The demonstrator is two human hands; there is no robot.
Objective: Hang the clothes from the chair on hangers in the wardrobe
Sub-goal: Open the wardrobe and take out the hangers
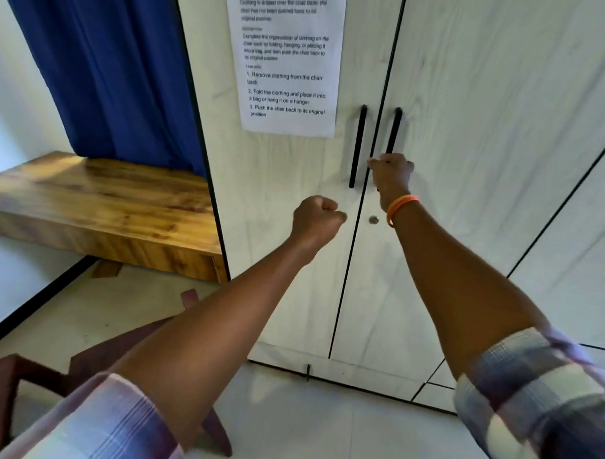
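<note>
Fingers of the right hand curl round the lower end of the right door handle on the closed wardrobe. Left hand, a clenched fist holding nothing, hovers below the left handle. Chair stands near left.

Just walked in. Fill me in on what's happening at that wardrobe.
A person stands facing the closed white wardrobe. Their right hand grips the lower part of the right door handle, apparently about to pull it open. The left hand is a closed fist holding nothing, below the left door handle. Both doors look shut. A dark wooden chair sits lower left; no clothes or hangers are visible.
</note>
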